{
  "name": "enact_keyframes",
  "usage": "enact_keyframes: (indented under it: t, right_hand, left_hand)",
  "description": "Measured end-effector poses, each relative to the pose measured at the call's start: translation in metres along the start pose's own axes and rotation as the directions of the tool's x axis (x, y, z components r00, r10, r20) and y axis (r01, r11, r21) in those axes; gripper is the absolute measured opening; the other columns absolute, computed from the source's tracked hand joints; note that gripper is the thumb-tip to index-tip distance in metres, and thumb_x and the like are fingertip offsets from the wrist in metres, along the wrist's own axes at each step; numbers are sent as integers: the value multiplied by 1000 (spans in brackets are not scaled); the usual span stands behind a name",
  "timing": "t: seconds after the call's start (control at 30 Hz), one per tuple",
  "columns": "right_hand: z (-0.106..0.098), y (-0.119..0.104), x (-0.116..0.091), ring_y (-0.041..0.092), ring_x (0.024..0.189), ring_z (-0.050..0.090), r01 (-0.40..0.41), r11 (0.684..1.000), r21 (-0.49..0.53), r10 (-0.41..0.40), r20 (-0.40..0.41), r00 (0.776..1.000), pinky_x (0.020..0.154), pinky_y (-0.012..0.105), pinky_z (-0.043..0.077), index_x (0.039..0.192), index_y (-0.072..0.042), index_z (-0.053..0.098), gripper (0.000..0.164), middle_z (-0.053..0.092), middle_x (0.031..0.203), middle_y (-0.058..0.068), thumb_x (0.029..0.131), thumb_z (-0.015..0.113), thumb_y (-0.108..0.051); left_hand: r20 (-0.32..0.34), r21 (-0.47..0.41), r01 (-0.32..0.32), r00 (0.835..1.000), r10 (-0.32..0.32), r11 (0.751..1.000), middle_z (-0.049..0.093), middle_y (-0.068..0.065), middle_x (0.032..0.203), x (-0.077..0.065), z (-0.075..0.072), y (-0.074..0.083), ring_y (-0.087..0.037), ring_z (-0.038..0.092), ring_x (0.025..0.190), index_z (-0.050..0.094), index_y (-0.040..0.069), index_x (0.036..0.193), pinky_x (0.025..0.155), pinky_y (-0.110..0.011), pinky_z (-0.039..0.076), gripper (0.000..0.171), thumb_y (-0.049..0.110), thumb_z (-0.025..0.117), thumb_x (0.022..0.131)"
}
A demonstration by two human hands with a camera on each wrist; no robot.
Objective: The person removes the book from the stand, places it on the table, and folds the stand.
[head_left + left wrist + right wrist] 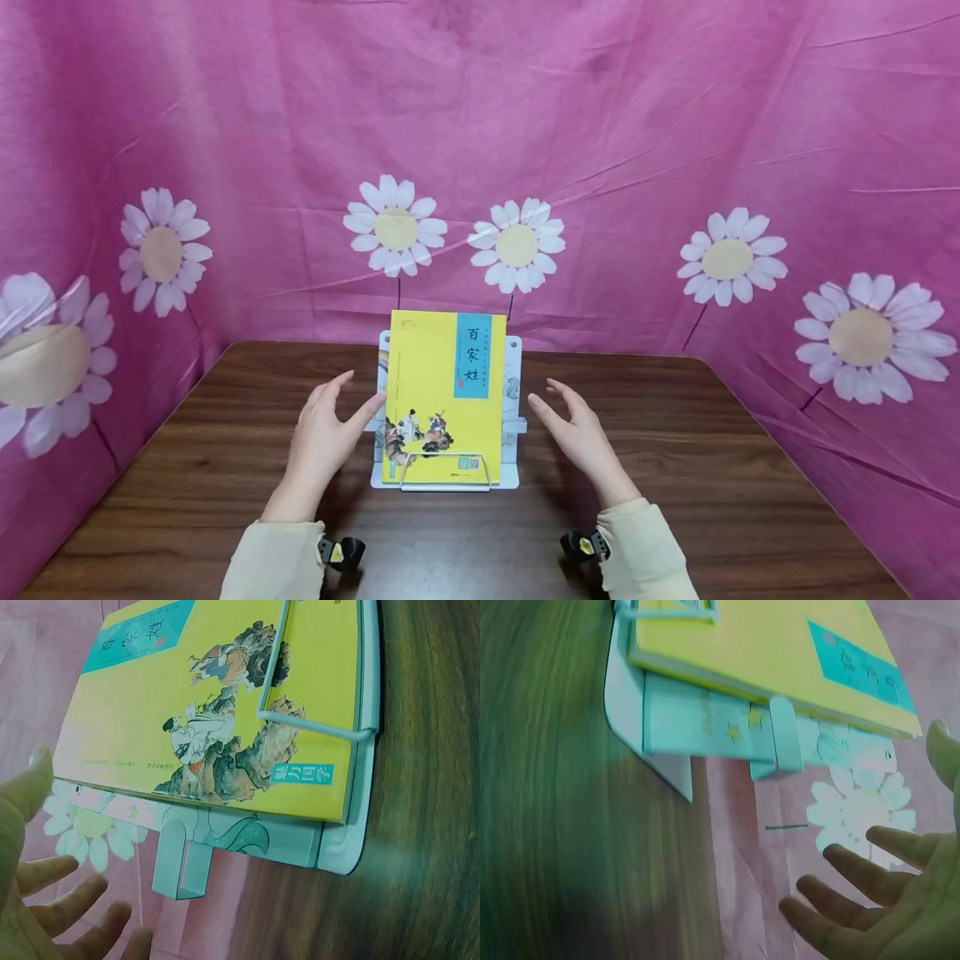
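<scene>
A yellow book (435,358) with a blue title panel stands upright on a white book stand (512,450) in the middle of the table. A wire holder (446,489) crosses the book's lower front. To the left of the book is my left hand (322,437), fingers spread and thumb near the book's edge. My right hand (581,437) is held off the stand's right side, with its fingers apart and nothing in them. In the left wrist view, a side clip (182,862) sticks out from the stand, and a matching clip (786,739) shows in the right wrist view.
The brown wooden table (735,500) reaches back to a pink curtain (600,100) printed with white daisies. Black wrist cameras are strapped at both cream sleeves (273,558).
</scene>
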State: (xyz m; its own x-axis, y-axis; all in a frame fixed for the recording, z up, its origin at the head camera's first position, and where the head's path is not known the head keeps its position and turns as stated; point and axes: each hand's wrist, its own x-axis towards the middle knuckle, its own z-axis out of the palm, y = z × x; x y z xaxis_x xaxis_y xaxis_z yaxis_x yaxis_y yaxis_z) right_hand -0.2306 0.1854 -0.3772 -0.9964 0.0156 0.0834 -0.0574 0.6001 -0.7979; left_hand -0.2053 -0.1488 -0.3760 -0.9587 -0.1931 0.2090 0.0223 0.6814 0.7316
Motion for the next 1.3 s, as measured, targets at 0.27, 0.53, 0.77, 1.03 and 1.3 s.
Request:
enact_keyframes:
  t: [0.27, 0.53, 0.77, 1.03, 1.3]
  right_hand:
    - [16, -10, 1, 27, 102, 58, -21, 975, 221, 33, -50, 998, 85, 43, 50, 123, -11, 56, 54, 58, 119, 13, 86, 59, -51]
    - [30, -15, 2, 29, 82, 62, -10, 942, 335, 26, -43, 999, 74, 41, 54, 110, -7, 61, 37, 62, 99, 15, 87, 63, -36]
    - [35, -21, -4, 24, 80, 66, -68, 950, 306, 70, 5, 998, 73, 42, 54, 118, -9, 58, 40, 62, 108, 13, 87, 63, -34]
    - [41, -21, -9, 24, 79, 66, -107, 960, 260, 85, 96, 992, 71, 40, 55, 122, -5, 54, 44, 62, 107, 15, 88, 64, -31]
    - [49, -22, -9, 20, 78, 65, -98, 967, 237, 72, 114, 991, 71, 40, 55, 126, -7, 53, 42, 57, 114, 17, 89, 63, -22]
  left_hand:
    - [-17, -84, 26, 999, -28, 996, 56, -9, 119, 1, 7, 0, -22, 57, 95, 51, 11, 130, 73, -33, 46, 71, 64, 54, 82]
    - [29, -119, 53, 998, -49, 991, 64, -6, 111, 2, 13, 5, -20, 59, 94, 55, 13, 125, 74, -33, 47, 61, 58, 56, 84]
    - [98, -243, 108, 991, -86, 964, 57, -9, 121, 3, 19, 9, -21, 56, 100, 52, 11, 130, 67, -27, 52, 63, 54, 57, 85]
    - [114, -305, 123, 989, -92, 944, 56, -12, 121, 1, 26, 8, -24, 54, 104, 52, 9, 130, 65, -27, 55, 55, 45, 58, 88]
    - [21, -192, 5, 1000, -1, 981, 61, -14, 111, -1, 35, 10, -25, 58, 99, 58, 3, 122, 80, -39, 48, 38, 22, 61, 90]
